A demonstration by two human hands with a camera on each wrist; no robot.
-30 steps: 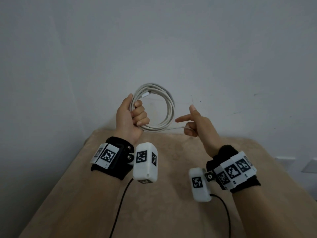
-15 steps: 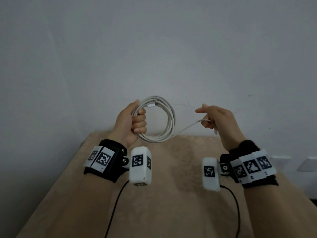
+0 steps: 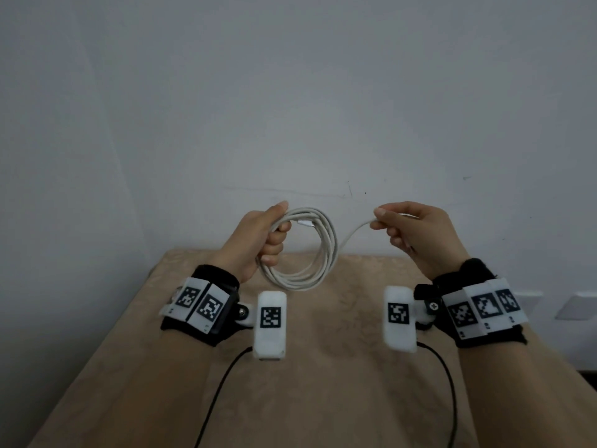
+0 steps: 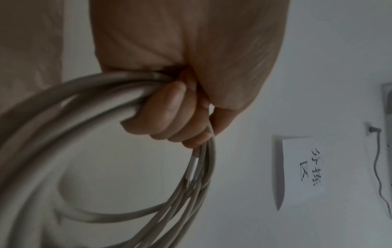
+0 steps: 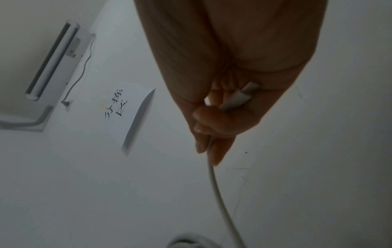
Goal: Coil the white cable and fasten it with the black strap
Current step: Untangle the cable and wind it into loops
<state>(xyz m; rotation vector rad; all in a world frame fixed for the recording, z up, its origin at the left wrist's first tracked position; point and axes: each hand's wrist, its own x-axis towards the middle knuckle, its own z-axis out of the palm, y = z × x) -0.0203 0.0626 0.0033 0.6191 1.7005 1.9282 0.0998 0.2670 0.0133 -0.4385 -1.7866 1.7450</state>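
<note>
Several loops of the white cable [image 3: 318, 250] hang in the clenched left hand [image 3: 258, 240] above the table [image 3: 323, 383], while the right hand [image 3: 416, 234] pinches the loose end. Next, I think, that end joins the loops; no strap shows. A wall paper [image 4: 301, 169] has handwriting I cannot read.

The white cable [image 3: 318, 250] is hanging in several round loops in the air above the tan tabletop [image 3: 323, 367], bunched at its left side. One plug [image 3: 305, 224] is lying along the coil's top. A loose tail [image 3: 352, 232] is stretching rightward to the second plug [image 5: 238, 98].
</note>
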